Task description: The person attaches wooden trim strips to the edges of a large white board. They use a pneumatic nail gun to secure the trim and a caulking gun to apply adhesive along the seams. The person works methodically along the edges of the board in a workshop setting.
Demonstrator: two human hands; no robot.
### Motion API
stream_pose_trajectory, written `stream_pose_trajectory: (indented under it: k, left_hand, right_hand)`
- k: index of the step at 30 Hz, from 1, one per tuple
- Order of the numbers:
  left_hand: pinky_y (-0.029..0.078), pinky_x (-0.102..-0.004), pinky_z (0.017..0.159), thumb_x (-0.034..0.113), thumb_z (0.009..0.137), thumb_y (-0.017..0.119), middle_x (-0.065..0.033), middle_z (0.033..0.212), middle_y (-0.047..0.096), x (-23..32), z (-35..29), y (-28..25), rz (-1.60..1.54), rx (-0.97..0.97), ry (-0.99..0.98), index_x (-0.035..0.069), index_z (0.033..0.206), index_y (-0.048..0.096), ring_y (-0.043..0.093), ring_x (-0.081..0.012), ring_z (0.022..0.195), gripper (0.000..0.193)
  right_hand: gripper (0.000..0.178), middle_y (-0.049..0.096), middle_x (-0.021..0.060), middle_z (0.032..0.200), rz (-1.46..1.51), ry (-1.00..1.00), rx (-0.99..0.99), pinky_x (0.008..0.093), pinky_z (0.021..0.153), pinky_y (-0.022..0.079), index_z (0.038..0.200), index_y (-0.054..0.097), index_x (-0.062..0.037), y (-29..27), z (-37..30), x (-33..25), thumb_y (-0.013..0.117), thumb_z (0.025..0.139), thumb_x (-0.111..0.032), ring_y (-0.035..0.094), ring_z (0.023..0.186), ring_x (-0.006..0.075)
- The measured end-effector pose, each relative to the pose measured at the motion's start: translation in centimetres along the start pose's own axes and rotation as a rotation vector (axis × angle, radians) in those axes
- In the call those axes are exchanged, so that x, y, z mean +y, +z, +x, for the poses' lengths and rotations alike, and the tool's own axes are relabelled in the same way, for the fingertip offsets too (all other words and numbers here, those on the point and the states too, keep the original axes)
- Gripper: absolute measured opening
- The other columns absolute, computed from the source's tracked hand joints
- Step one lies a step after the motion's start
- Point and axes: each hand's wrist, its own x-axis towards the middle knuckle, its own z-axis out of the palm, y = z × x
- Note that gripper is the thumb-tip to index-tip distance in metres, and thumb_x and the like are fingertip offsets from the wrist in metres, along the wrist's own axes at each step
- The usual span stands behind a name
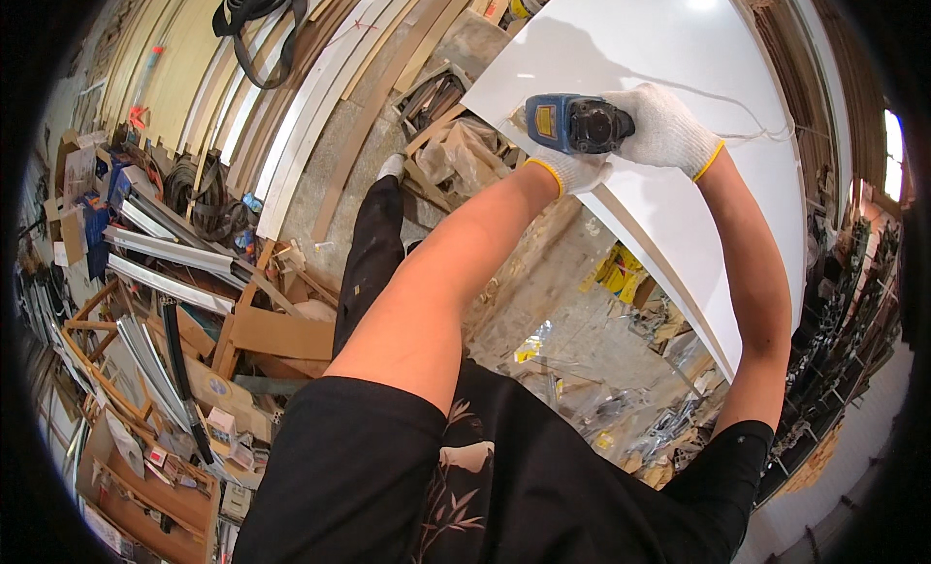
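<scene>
A blue and black handheld power tool [570, 124] stands at the near edge of a large white board [659, 40]. My right hand [666, 129], in a white knitted glove with a yellow cuff, is closed round the tool's right end. My left hand [580, 172], gloved alike, is pressed against the tool's near side; its fingers are mostly hidden beneath the tool. The tool's working end and its contact with the board are hidden too. A thin pale cord [742, 113] lies on the board to the right of the tool.
Long wooden strips [364, 108] and a coiled black strap [262, 26] lie at the far left. White metal profiles [175, 258], cardboard [281, 333] and an open wooden box [145, 486] crowd the left. Plastic sheeting [465, 152] and scraps litter the floor below the board.
</scene>
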Motion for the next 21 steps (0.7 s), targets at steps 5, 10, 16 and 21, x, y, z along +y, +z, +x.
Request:
stream_pose_trajectory:
  k: [5,10,16,21]
  left_hand:
    - [0.051,-0.0480,0.104,0.046,0.107,0.044,-0.0250,0.107,0.075,0.3,0.0,-0.3,-0.054,-0.079,-0.042,-0.001,0.107,0.075,0.071,-0.0400,0.108,0.056]
    - [0.051,-0.0482,0.105,0.048,0.107,0.044,-0.0240,0.106,0.075,0.2,-0.1,-0.6,-0.077,-0.091,-0.026,-0.002,0.107,0.074,0.071,-0.0366,0.111,0.057]
    - [0.052,-0.0475,0.104,0.046,0.107,0.046,-0.0250,0.115,0.074,0.4,-0.1,-1.4,0.067,-0.001,-0.008,-0.002,0.110,0.072,0.070,-0.0371,0.112,0.054]
    - [0.053,-0.0485,0.104,0.045,0.103,0.052,-0.0236,0.117,0.073,1.3,0.0,-3.8,0.071,0.016,0.001,0.002,0.113,0.072,0.069,-0.0392,0.114,0.049]
  right_hand:
    - [0.030,0.073,0.0206,0.080,-0.035,-0.006,-0.018,0.0453,0.073,0.059,0.101,0.075,-0.0063,0.1,0.3,0.3,0.074,0.071,-0.012,0.070,0.073,0.0405]
    - [0.029,0.073,0.0188,0.079,-0.016,0.011,0.009,0.0449,0.072,0.059,0.099,0.074,-0.0063,0.5,0.2,0.4,0.075,0.070,-0.011,0.071,0.072,0.0395]
    - [0.030,0.073,0.0196,0.079,-0.041,-0.024,-0.035,0.0446,0.073,0.059,0.099,0.073,-0.0054,0.0,0.9,0.5,0.076,0.070,-0.010,0.071,0.073,0.0390]
    - [0.030,0.074,0.0188,0.081,-0.029,0.005,-0.020,0.0445,0.074,0.059,0.101,0.071,-0.0047,-0.3,0.7,0.5,0.079,0.073,-0.010,0.073,0.077,0.0374]
